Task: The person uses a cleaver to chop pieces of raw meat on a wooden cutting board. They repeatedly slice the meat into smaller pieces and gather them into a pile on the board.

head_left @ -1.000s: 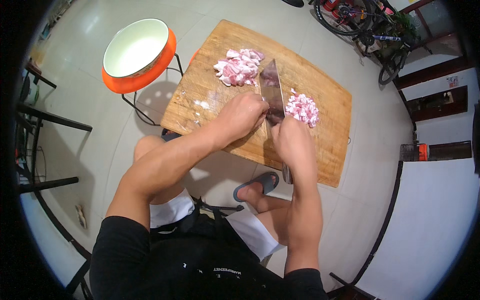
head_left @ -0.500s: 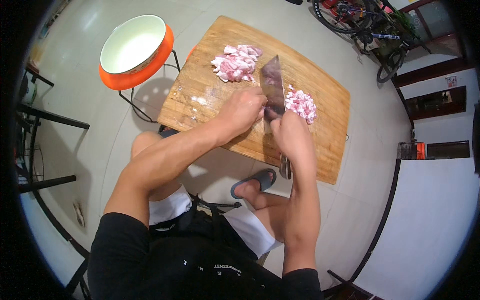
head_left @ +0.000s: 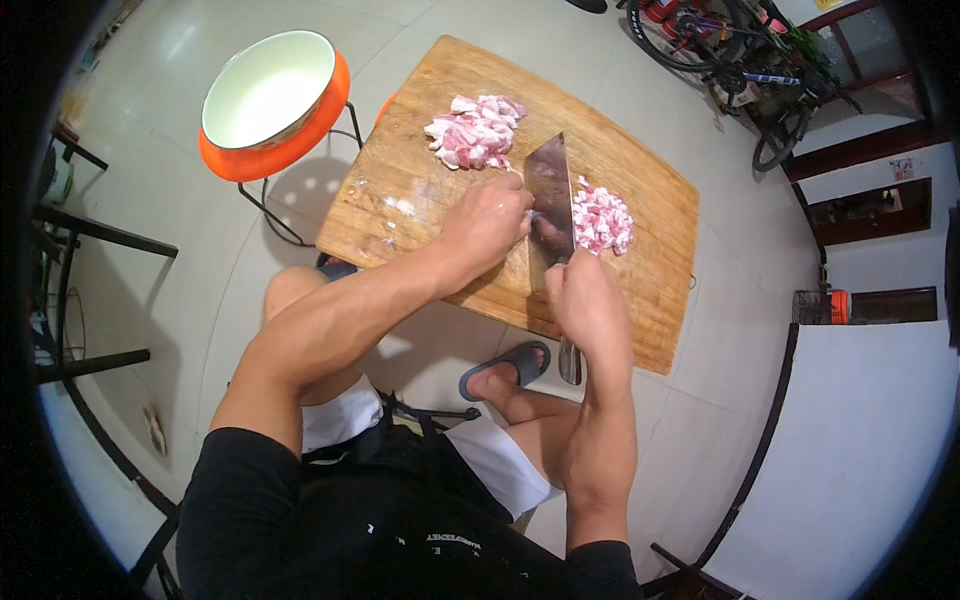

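A wooden cutting board lies in front of me. My right hand grips a cleaver by the handle, its broad blade pointing away from me. Close against the blade's left side, my left hand is closed with fingers bent, pressing down on a piece of meat that the fingers mostly hide. Larger cut pieces of pink and white raw meat are heaped at the far left of the board. Right of the blade sits a pile of small diced meat.
An enamel bowl, white inside, stands on an orange stool left of the board. A bicycle is at the far right. Dark metal legs show at the left edge. A white panel fills the lower right.
The cleaver and my right hand have drawn back slightly toward me. My left hand stays in nearly the same place beside the blade.
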`<state>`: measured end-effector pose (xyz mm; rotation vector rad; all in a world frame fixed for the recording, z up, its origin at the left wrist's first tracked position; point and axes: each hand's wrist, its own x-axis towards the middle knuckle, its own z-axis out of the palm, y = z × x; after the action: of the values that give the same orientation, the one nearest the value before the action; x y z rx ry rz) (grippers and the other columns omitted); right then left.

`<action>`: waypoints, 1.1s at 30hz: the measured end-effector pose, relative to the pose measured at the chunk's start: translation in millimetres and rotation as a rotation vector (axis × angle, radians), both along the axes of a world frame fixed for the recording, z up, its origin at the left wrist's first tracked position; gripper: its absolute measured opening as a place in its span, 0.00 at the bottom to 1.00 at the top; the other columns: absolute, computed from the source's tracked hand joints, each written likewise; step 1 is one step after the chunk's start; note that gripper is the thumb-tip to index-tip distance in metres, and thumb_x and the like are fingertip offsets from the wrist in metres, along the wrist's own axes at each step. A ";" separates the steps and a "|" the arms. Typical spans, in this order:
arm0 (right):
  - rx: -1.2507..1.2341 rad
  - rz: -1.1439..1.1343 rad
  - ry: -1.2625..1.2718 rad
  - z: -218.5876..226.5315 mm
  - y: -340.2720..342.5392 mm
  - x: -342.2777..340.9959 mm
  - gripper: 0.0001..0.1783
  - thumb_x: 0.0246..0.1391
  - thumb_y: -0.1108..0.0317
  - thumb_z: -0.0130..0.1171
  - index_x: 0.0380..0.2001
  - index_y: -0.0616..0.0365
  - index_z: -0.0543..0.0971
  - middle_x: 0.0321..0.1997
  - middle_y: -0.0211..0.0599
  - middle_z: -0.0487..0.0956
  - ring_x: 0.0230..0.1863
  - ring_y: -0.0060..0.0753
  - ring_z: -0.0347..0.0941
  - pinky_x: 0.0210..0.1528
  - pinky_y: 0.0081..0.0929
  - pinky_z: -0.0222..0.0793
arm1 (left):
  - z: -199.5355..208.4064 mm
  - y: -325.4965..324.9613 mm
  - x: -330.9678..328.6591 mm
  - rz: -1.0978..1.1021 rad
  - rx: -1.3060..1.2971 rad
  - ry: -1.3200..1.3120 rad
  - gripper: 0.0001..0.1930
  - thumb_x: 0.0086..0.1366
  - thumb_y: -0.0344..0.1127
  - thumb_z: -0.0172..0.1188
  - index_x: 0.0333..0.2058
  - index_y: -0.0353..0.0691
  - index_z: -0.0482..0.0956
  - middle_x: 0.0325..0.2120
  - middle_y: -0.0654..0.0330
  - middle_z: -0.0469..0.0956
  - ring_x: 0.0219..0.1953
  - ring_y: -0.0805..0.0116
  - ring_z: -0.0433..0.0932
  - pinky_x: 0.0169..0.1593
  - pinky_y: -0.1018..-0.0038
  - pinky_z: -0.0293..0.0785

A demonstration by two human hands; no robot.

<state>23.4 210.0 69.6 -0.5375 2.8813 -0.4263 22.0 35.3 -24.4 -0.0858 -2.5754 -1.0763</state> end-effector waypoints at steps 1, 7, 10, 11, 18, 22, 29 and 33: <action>-0.007 0.015 0.044 -5.1 1.5 -1.7 0.20 0.63 0.67 0.55 0.29 0.80 0.80 0.21 0.69 0.79 0.30 0.69 0.85 0.41 0.59 0.80 | -1.7 -0.9 -1.0 -0.005 0.004 0.016 0.06 0.61 0.28 0.69 0.34 0.31 0.85 0.37 0.44 0.80 0.44 0.39 0.82 0.49 0.49 0.80; 0.023 -0.096 -0.225 0.7 -16.1 -33.5 0.19 0.63 0.63 0.57 0.35 0.73 0.85 0.39 0.76 0.83 0.45 0.78 0.82 0.52 0.66 0.77 | -7.0 -4.0 -7.0 -0.028 0.011 0.042 0.06 0.59 0.27 0.68 0.33 0.30 0.83 0.34 0.45 0.79 0.43 0.40 0.81 0.49 0.50 0.79; 0.050 -0.055 -0.109 6.5 -14.9 -11.9 0.19 0.63 0.64 0.56 0.34 0.74 0.84 0.38 0.75 0.83 0.44 0.78 0.82 0.51 0.66 0.77 | -7.9 -2.7 -6.3 -0.014 -0.010 0.066 0.05 0.59 0.27 0.68 0.32 0.32 0.83 0.35 0.46 0.79 0.44 0.40 0.82 0.49 0.50 0.79; 0.068 -0.038 -0.063 8.7 -11.2 -1.9 0.18 0.63 0.65 0.56 0.34 0.74 0.84 0.38 0.75 0.83 0.44 0.78 0.82 0.50 0.66 0.78 | -6.0 -1.7 -5.4 -0.008 -0.017 0.063 0.05 0.60 0.28 0.68 0.31 0.32 0.83 0.35 0.46 0.80 0.44 0.40 0.82 0.49 0.49 0.80; 0.040 0.026 0.158 -15.0 2.4 -2.5 0.19 0.63 0.65 0.55 0.29 0.75 0.81 0.23 0.66 0.81 0.30 0.63 0.86 0.40 0.57 0.81 | -7.5 -1.2 -2.9 -0.049 -0.063 0.107 0.05 0.60 0.29 0.68 0.30 0.34 0.82 0.36 0.47 0.80 0.46 0.43 0.81 0.51 0.50 0.79; -0.113 -0.142 -0.382 -7.4 0.7 -51.3 0.17 0.63 0.66 0.55 0.26 0.71 0.80 0.22 0.53 0.83 0.18 0.40 0.80 0.22 0.43 0.75 | -9.9 -5.9 3.5 -0.125 -0.069 0.132 0.07 0.60 0.32 0.70 0.31 0.35 0.83 0.37 0.49 0.80 0.44 0.44 0.81 0.49 0.50 0.78; -0.668 -0.238 -0.519 -40.2 52.8 -66.8 0.12 0.65 0.69 0.53 0.33 0.66 0.80 0.23 0.35 0.79 0.16 0.26 0.70 0.16 0.29 0.67 | -4.0 -3.1 3.3 0.001 -0.128 0.202 0.09 0.61 0.35 0.73 0.36 0.37 0.84 0.34 0.52 0.78 0.42 0.47 0.81 0.46 0.53 0.78; -0.409 -0.253 -0.308 -8.3 44.9 -48.8 0.12 0.67 0.69 0.54 0.37 0.69 0.80 0.23 0.41 0.80 0.16 0.28 0.75 0.20 0.36 0.71 | 4.6 -5.5 8.6 0.023 -0.118 0.117 0.11 0.61 0.38 0.72 0.36 0.38 0.84 0.35 0.50 0.79 0.44 0.46 0.81 0.48 0.51 0.78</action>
<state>-25.4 254.9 61.3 -0.1384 2.5716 -1.0505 30.6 29.7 -19.9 -0.1442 -2.5265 -0.8835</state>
